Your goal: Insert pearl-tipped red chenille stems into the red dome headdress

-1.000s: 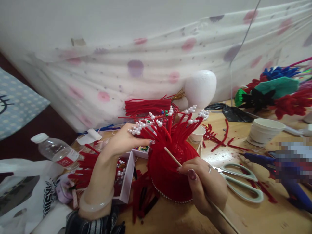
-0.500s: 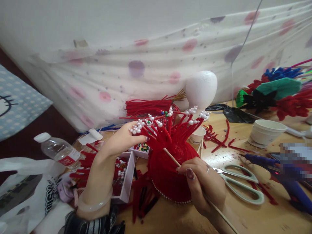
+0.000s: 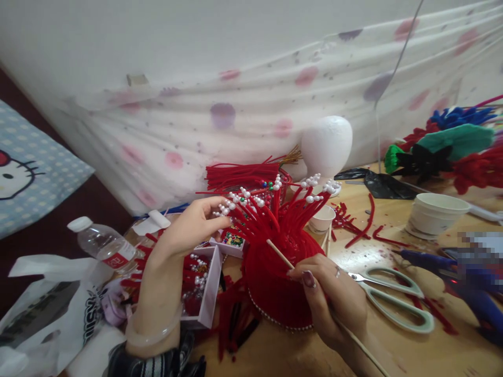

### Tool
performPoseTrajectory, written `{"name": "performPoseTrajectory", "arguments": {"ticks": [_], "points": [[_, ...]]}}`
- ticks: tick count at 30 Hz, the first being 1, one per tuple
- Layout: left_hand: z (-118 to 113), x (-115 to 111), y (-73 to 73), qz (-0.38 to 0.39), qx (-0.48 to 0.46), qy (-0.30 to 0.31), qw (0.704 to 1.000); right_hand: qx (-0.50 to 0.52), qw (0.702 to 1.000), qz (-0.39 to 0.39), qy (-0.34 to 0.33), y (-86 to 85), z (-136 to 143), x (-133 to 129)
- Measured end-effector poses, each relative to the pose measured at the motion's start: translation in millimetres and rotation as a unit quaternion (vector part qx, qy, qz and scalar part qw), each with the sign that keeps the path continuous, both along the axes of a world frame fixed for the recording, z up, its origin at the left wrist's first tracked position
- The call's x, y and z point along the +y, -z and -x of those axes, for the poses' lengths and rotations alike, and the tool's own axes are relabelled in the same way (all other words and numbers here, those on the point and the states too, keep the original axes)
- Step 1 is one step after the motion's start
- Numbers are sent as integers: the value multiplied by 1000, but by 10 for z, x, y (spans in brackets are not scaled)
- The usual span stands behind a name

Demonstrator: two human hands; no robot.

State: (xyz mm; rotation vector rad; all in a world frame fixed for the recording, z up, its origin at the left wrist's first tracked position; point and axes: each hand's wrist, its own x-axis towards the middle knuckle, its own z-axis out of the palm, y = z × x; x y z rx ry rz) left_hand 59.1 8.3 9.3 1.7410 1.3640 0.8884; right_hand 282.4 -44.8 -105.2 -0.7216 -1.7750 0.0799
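Note:
A red headpiece (image 3: pixel 271 283) made of fuzzy chenille stems stands on the table, with a row of small pearls along its lower edge. Its upper stems fan out, tipped with white pearl beads (image 3: pixel 257 201). At the left of the fan, my left hand (image 3: pixel 198 222) has thumb and fingers closed about a pearl-tipped stem (image 3: pixel 223 209); part of the grip is hidden. My right hand (image 3: pixel 334 293) grips a thin wooden stick (image 3: pixel 279 253) in front of the headpiece. The stick's blunt tip points up left, against or just before the red stems.
Scissors (image 3: pixel 393 298) lie right of my right hand, near a blue glue gun (image 3: pixel 448 272). Behind stand paper cups (image 3: pixel 436 217) and a white foam head (image 3: pixel 328 144). On the left are a bead box (image 3: pixel 210 288) and a plastic bottle (image 3: pixel 104 246).
My left fingers have shifted down and away slightly from the pearl clusters, showing more beads. My right hand keeps the stick in nearly the same place. The whole view has shifted slightly.

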Motion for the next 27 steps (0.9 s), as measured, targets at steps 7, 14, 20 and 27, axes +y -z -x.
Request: {"name": "performPoseTrajectory", "arguments": {"ticks": [7,14,20,27], "points": [[-15,20,-2,2,-36,13,999,45,999,14,9,11,62,-16],[66,36,24,-16,-10,42,999,62,996,41,38,82,85,-12],[23,28,35,-26,21,6,999,80,995,36,42,83,111,-25],[42,22,0,-62,74,-1,995,78,995,39,44,69,125,-21]]}}
